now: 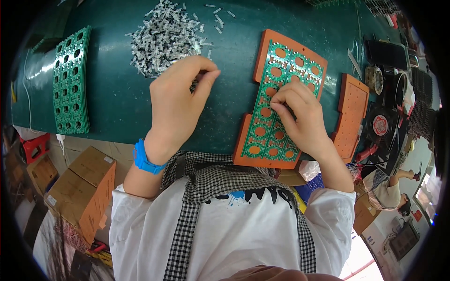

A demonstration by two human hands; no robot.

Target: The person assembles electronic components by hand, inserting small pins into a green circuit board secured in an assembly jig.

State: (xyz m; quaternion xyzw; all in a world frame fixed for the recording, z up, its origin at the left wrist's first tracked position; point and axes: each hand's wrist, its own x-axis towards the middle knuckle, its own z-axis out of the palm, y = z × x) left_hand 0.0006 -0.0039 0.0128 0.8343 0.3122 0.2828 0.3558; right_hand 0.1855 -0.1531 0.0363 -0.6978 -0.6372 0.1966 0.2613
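Observation:
My left hand (176,98), with a blue wristband (146,158), is at the near edge of a heap of small clear components with dark ends (164,40). Its thumb and forefinger are closed together; whether a piece is between them cannot be made out. A green circuit board panel (260,122) with rows of round holes lies tilted on an orange fixture plate (241,152). Over the panel's middle, my right hand (302,117) has thumb and fingertips pinched together. Anything in that pinch is too small or hidden to name.
A stack of green circuit board panels (72,82) lies at the left. Another orange plate (351,114) sits at the right, beside tools and a small fan (380,124). Loose components (219,19) lie past the heap. Cardboard boxes (79,187) stand below the table's left edge.

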